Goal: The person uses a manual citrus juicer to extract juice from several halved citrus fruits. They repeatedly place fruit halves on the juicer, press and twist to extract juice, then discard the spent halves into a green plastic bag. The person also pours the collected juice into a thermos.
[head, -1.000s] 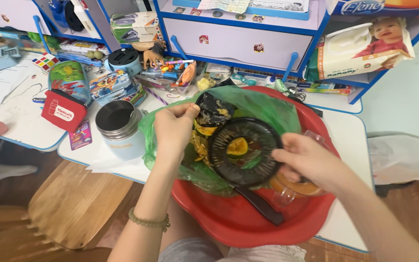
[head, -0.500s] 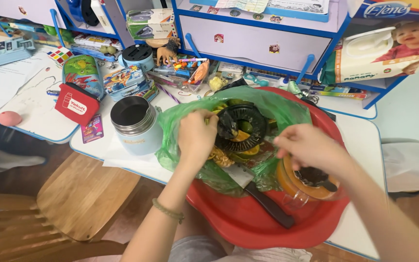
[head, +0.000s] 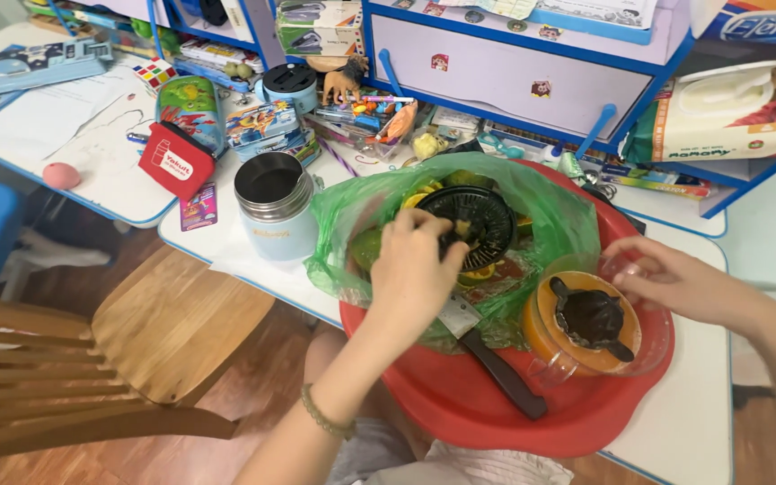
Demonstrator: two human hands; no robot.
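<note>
1. Red plastic basin (head: 460, 404) sits on the white surface (head: 226, 242) under both hands.
2. Left hand (head: 415, 269) is curled, its fingertips pinching the rim of the black strainer (head: 473, 220), which rests over fruit peels in the green bag (head: 361, 224) inside the basin.
3. Right hand (head: 666, 283) is loosely bent, fingers touching the rim of the clear juicer jug (head: 599, 323), just right of the strainer; whether it grips the rim is unclear.
4. Below the left hand lies a black-handled knife (head: 496, 368).
5. Left of that hand stands a steel flask (head: 273, 207).
</note>
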